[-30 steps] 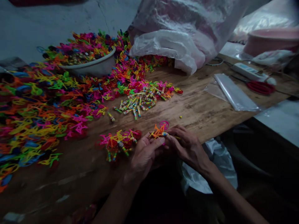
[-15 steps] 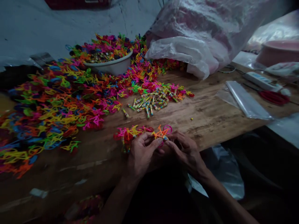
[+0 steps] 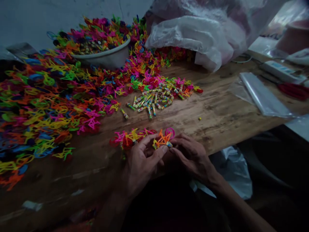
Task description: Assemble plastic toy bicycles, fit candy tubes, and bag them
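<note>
A small orange plastic toy bicycle [image 3: 163, 138] with a magenta wheel is between my two hands, just above the table's front edge. My left hand [image 3: 141, 161] pinches it from the left, the thumb along its lower side. My right hand [image 3: 191, 156] has its fingertips closed at the right end, by a small patterned tube [image 3: 169, 144] on the bicycle. Part of the toy is hidden by the fingers. Just beyond my left hand lie more toy bicycles [image 3: 131, 138] in pink, yellow and red. Farther back is a pile of little bead-filled tubes [image 3: 149, 102].
A large heap of coloured plastic bicycle parts [image 3: 60, 103] covers the left, around a white basin [image 3: 106, 59]. Behind stands a big plastic bag [image 3: 193, 35]. On the right are clear plastic sleeves [image 3: 264, 95], a power strip [image 3: 281, 71] and red-handled scissors [image 3: 293, 91].
The view has shifted and tilted slightly, so the heap and basin sit higher and farther left. Both hands keep hold of the orange toy bicycle, with small finger movements.
</note>
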